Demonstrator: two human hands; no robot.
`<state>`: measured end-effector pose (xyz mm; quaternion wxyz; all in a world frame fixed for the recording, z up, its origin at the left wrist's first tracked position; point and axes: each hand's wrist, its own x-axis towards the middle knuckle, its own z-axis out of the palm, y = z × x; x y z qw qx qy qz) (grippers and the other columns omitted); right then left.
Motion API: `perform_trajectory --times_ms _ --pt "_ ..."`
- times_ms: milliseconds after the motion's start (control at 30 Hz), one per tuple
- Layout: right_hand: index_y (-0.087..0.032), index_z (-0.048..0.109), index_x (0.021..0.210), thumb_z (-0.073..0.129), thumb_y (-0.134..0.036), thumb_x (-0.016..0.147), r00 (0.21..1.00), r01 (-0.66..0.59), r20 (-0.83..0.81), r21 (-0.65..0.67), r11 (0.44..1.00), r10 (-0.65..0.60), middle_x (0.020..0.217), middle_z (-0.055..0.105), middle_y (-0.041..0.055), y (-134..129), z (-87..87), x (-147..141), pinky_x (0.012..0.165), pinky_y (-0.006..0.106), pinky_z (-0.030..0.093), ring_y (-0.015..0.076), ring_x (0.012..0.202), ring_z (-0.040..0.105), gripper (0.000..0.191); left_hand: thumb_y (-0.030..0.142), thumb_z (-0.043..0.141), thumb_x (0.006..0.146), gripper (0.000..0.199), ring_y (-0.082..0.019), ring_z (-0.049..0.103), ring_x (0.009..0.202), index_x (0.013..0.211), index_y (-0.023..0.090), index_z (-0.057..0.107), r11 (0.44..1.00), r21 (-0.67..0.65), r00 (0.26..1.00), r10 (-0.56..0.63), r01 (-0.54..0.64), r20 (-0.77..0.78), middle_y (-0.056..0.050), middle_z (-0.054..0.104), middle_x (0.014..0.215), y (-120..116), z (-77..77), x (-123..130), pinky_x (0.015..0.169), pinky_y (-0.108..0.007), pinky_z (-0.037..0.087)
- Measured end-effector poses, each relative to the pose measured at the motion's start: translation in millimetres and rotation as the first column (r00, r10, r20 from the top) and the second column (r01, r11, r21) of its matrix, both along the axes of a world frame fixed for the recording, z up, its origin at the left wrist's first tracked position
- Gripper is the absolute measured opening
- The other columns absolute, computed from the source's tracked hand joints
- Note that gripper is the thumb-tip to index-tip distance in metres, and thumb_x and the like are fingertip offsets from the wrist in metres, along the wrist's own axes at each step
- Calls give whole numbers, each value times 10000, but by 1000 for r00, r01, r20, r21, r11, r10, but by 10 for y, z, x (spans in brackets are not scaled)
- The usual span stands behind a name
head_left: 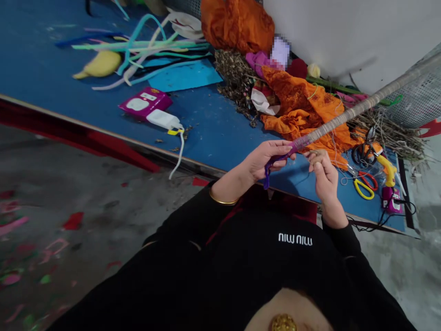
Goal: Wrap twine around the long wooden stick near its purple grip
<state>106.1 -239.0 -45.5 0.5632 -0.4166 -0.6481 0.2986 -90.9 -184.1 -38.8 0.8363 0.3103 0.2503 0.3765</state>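
Note:
My left hand [270, 158] is closed around the purple-wrapped lower end of a long stick [365, 108]. The stick slants up and away to the right, and its shaft looks bound in pale, ridged wrapping. A loose purple strip [266, 177] hangs below my left fingers. Just right of that end, my right hand [323, 172] is closed in a pinch. A thin thread seems to run from the stick to its fingertips, though it is faint. Crumpled orange cloth [299, 103] lies behind both hands.
Scissors [365, 186] with red and yellow handles and a yellow glue gun [387, 170] lie at right. Dried twigs [396, 133] are behind them. Leftward on the blue table [206, 115] are a purple power strip [146, 103], a blue sheet [186, 76] and coloured strips [148, 50].

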Motion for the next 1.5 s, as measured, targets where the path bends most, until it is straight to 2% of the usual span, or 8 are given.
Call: perform_trajectory --times_ms 100,167,267,367,833,1000,1233,1500 --pt "-240 484 718 522 -549 1019 986 64 -159 64 996 -53 923 614 41 -11 24 -134 1036 452 547 230 1085 690 433 228 894 698 302 3 365 388 876 105 685 1000 21 1000 11 -10 -21 -17 669 705 -47 -24 105 370 -154 178" --pt "-244 419 710 516 -554 1022 955 -2 -296 71 997 23 755 544 1 15 51 -210 940 433 584 194 837 692 451 251 920 686 344 -2 383 396 890 110 681 999 41 1000 15 -14 -23 -7 663 707 -81 -51 165 375 -160 176" --pt "-238 394 688 560 -518 1019 879 -176 -449 6 984 160 552 303 -79 42 93 -256 670 333 543 101 438 394 465 223 956 626 449 0 354 393 982 119 702 998 56 998 31 -28 -52 46 603 649 -130 -94 211 386 -164 169" --pt "-228 426 661 651 -495 979 867 -178 -487 -112 978 102 542 258 -89 5 120 -238 517 264 372 75 429 243 472 166 939 603 516 6 302 393 1076 109 741 997 58 992 66 -60 -104 84 524 587 -179 -110 214 405 -165 152" --pt "-237 481 671 622 -585 975 979 20 -198 -165 986 -53 567 362 -60 -299 -30 -147 590 309 399 110 512 355 483 196 881 596 344 18 310 410 892 87 742 1000 12 995 30 -29 -98 17 618 660 -166 -160 214 416 -174 132" --pt "-232 557 707 611 -524 1003 987 -42 -157 -115 992 24 619 454 -32 -314 40 -170 608 307 426 122 574 456 419 226 897 580 523 -12 305 406 1061 112 728 990 139 974 67 -38 -215 84 543 576 -154 -157 216 425 -193 177" --pt "-234 575 734 627 -581 981 966 -222 -166 -140 965 198 630 531 -24 -76 308 -184 662 325 544 143 611 595 429 298 862 606 338 -94 542 660 839 119 695 912 408 889 227 -51 -397 -1 657 743 -133 -161 179 586 -203 403" --pt "-218 602 730 691 -647 910 988 -156 -17 -198 968 156 750 637 -10 271 478 -201 815 310 583 147 834 691 474 338 786 687 254 -118 507 662 812 139 692 785 615 848 277 71 -451 18 606 696 -96 -202 140 635 -241 391"
